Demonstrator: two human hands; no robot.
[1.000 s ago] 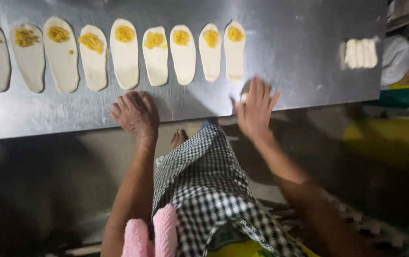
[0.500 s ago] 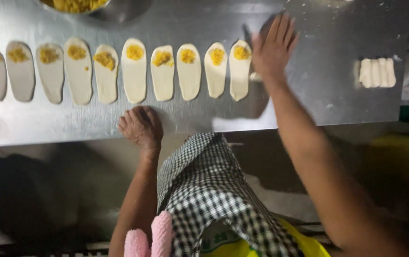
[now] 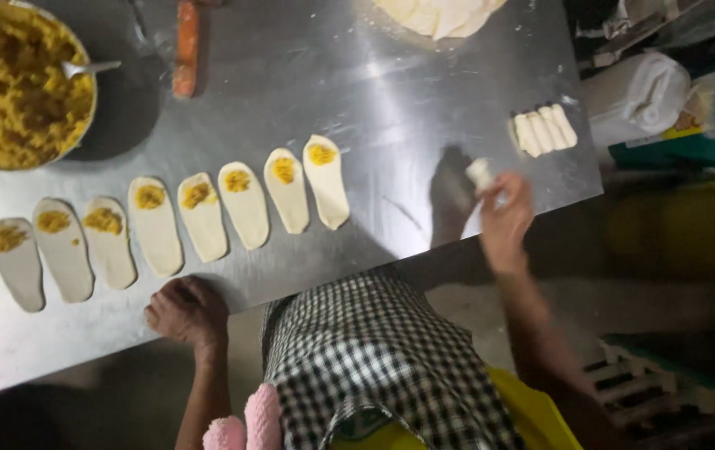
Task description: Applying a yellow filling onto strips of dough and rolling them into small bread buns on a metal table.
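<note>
A white wrapped roll (image 3: 636, 87) is lying beyond the table's right edge, a crinkled clear bag (image 3: 711, 104) sitting beside it.

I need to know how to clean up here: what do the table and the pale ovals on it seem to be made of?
The table looks like bare stainless steel: grey, brushed, with bright glare and a shadow of the right hand. The ovals look like soft raw dough: matte, off-white, rolled flat, most topped with a dab of yellow filling. The bowl seems metal too.

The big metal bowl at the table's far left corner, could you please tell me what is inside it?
The bowl is heaped with crumbly yellow filling, and a metal spoon sticks into it, handle outward. The filling covers the bowl's bottom and the spoon's tip.
</note>
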